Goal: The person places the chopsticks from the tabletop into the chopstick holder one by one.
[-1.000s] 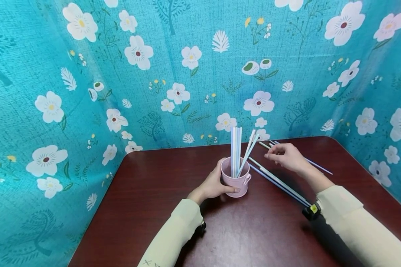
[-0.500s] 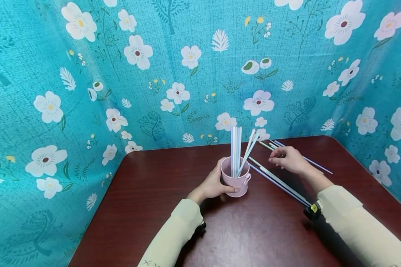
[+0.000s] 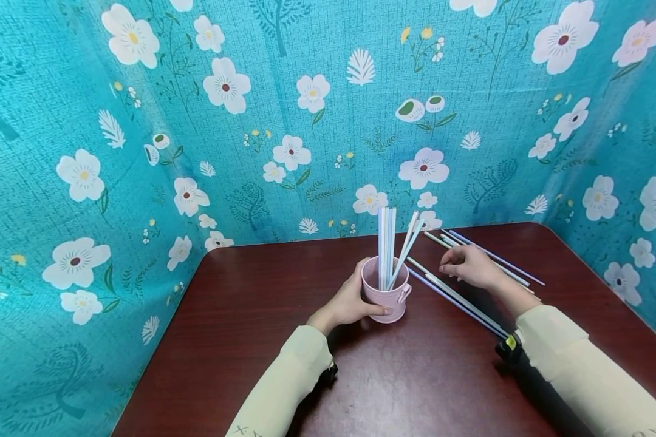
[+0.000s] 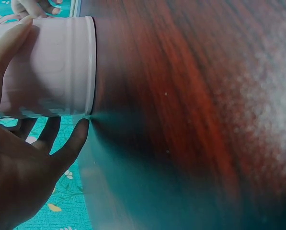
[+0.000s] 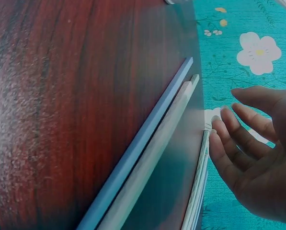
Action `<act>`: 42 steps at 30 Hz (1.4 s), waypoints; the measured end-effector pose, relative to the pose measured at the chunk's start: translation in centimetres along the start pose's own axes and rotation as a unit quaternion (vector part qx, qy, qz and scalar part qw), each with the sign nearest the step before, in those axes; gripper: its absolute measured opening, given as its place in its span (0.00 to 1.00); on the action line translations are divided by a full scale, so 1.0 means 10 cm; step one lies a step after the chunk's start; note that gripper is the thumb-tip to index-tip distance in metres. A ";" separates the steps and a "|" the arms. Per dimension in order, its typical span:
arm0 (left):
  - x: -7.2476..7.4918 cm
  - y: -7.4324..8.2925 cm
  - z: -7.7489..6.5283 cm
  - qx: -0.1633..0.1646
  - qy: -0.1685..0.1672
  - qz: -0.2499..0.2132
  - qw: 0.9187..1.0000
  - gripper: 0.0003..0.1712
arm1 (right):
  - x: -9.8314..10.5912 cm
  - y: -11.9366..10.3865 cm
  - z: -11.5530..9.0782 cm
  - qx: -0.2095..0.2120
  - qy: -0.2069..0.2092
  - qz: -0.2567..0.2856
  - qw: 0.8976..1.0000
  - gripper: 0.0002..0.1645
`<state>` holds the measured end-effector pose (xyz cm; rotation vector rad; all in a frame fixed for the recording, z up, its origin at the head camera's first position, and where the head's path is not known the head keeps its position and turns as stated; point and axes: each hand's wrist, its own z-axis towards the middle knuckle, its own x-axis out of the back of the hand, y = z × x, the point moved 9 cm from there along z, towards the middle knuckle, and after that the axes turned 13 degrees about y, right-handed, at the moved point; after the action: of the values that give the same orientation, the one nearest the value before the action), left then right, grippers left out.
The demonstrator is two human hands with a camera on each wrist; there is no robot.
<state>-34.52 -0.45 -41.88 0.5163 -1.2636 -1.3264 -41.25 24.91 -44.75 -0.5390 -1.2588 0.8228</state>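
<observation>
In the head view a small pink bucket (image 3: 385, 306) stands upright on the table, holding several long thin straw-like sticks (image 3: 386, 249) in white and pale blue. My left hand (image 3: 351, 300) grips its side, the thumb across the front. The left wrist view shows that hand (image 4: 28, 163) round the pink bucket (image 4: 47, 67). To the right, my right hand (image 3: 467, 265) hovers between loose sticks. Seen from the right wrist, the hand (image 5: 257, 148) has loosely curled fingers with nothing between them.
Loose sticks (image 3: 459, 303) lie slantwise right of the bucket, below my right hand. More sticks (image 3: 497, 255) lie behind it toward the table's back right. A blue flowered cloth (image 3: 306, 121) hangs round the dark red-brown table (image 3: 240, 340).
My right hand has shifted slightly right and down, and more of the sticks behind it show. The left hand and the bucket have stayed put.
</observation>
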 end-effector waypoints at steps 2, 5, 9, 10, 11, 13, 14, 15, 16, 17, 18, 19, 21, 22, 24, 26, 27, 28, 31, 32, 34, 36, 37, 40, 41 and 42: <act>0.00 0.00 0.00 0.001 0.001 0.005 1.000 0.59 | -0.02 0.04 0.00 0.000 -0.004 -0.007 1.000 0.06; 0.00 0.01 0.00 0.003 0.001 0.009 1.000 0.59 | -0.06 0.10 0.00 -0.002 -0.011 -0.021 1.000 0.06; 0.01 0.01 0.00 0.003 -0.001 0.008 1.000 0.60 | -0.08 0.15 -0.02 0.000 -0.020 -0.035 0.999 0.07; 0.01 0.01 0.00 0.003 0.000 0.009 1.000 0.60 | -0.09 0.16 -0.03 0.000 -0.020 -0.039 0.999 0.07; 0.01 0.01 0.00 0.003 -0.001 0.008 1.000 0.60 | -0.09 0.16 -0.04 0.003 -0.022 -0.044 0.999 0.07; 0.01 0.01 -0.01 0.002 -0.002 0.007 1.000 0.60 | -0.10 0.16 -0.06 0.008 -0.026 -0.050 0.998 0.08; 0.00 0.01 -0.01 0.001 -0.003 0.005 1.000 0.60 | -0.10 0.17 -0.06 0.007 -0.026 -0.055 0.998 0.08; 0.00 0.01 -0.01 0.001 -0.003 0.005 1.000 0.60 | -0.10 0.17 -0.07 0.008 -0.025 -0.058 0.998 0.08; 0.00 0.00 -0.01 0.003 -0.004 0.005 1.000 0.60 | -0.10 0.17 -0.07 0.007 -0.024 -0.061 0.998 0.08; 0.00 0.00 0.00 0.005 -0.004 0.004 1.000 0.60 | -0.10 0.18 -0.07 0.007 -0.024 -0.064 0.998 0.08; 0.00 0.00 0.00 0.008 -0.004 0.007 1.000 0.60 | -0.10 0.18 -0.06 0.006 -0.023 -0.067 0.998 0.09; 0.00 0.00 0.00 0.011 -0.004 0.007 1.000 0.60 | -0.10 0.19 -0.06 0.004 -0.022 -0.069 0.997 0.09; 0.01 -0.01 0.00 0.017 -0.004 0.010 1.000 0.60 | -0.09 0.20 -0.05 0.006 -0.020 -0.075 0.997 0.09; 0.01 -0.01 0.00 0.019 -0.005 0.010 1.000 0.60 | -0.09 0.21 -0.05 0.006 -0.020 -0.078 0.997 0.10; 0.00 -0.02 0.00 0.020 -0.007 0.010 1.000 0.60 | -0.09 0.23 -0.04 0.007 -0.018 -0.083 0.996 0.10; 0.00 -0.02 0.00 0.020 -0.009 0.009 1.000 0.60 | -0.09 0.24 -0.03 0.008 -0.015 -0.087 0.996 0.10; 0.00 -0.02 0.00 0.020 -0.009 0.009 1.000 0.60 | -0.09 0.24 -0.03 0.010 -0.013 -0.089 0.996 0.10; 0.00 -0.02 0.00 0.021 -0.009 0.009 1.000 0.60 | -0.10 0.24 -0.03 0.012 -0.012 -0.092 0.996 0.10; 0.00 -0.02 0.00 0.018 -0.009 0.010 1.000 0.60 | -0.10 0.23 -0.02 0.021 -0.005 -0.100 0.995 0.10; 0.00 -0.02 0.00 0.016 -0.008 0.010 1.000 0.60 | -0.10 0.23 -0.02 0.025 -0.005 -0.104 0.994 0.10; 0.00 -0.01 0.00 0.013 -0.008 0.009 1.000 0.60 | -0.11 0.22 -0.01 0.030 -0.005 -0.112 0.993 0.10; 0.00 0.00 0.00 0.009 -0.009 0.006 1.000 0.60 | -0.13 0.22 0.00 0.032 -0.010 -0.122 0.992 0.10; 0.00 0.00 0.00 0.009 -0.009 0.005 1.000 0.60 | -0.14 0.22 0.00 0.032 -0.013 -0.127 0.991 0.10; 0.00 0.00 0.00 0.011 -0.010 0.006 1.000 0.60 | -0.16 0.21 0.01 0.036 -0.018 -0.142 0.989 0.10; 0.00 -0.01 0.00 0.012 -0.010 0.007 1.000 0.60 | -0.16 0.21 0.02 0.035 -0.017 -0.147 0.988 0.10; 0.00 -0.01 0.00 0.014 -0.010 0.008 1.000 0.60 | -0.16 0.21 0.02 0.036 -0.017 -0.150 0.988 0.09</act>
<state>-34.58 -0.46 -41.96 0.5124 -1.3022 -1.3053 -42.10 24.89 -47.28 -0.2700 -1.2978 0.6230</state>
